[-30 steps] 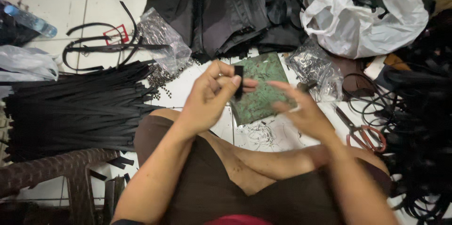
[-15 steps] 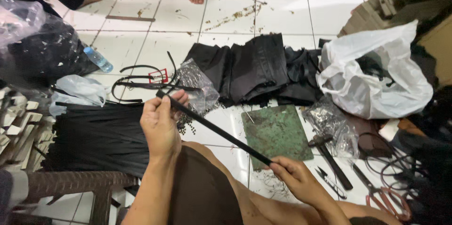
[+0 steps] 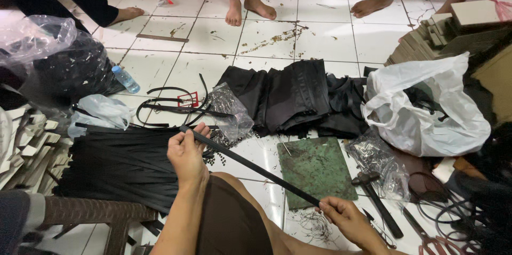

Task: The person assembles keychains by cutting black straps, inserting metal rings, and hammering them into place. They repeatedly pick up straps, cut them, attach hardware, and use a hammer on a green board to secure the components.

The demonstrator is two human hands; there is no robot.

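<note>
- White tiled floor (image 3: 320,31), stained, with other people's bare feet at the far side.
- Heap of black strips (image 3: 120,161) on the floor at left, beside the left hand.
- Folded black cloth (image 3: 290,97) beyond the green mat (image 3: 317,172).
- White bag (image 3: 426,108) at right, part open.
- Black strap (image 3: 250,167) stretched straight and slanting between both hands, above the knee and the mat's near corner.
- Left hand (image 3: 186,153) pinches the strap's upper end between thumb and fingers.
- Right hand (image 3: 349,220) grips the lower end, fingers curled.
- Hammer (image 3: 376,201) just right of the mat.
</note>
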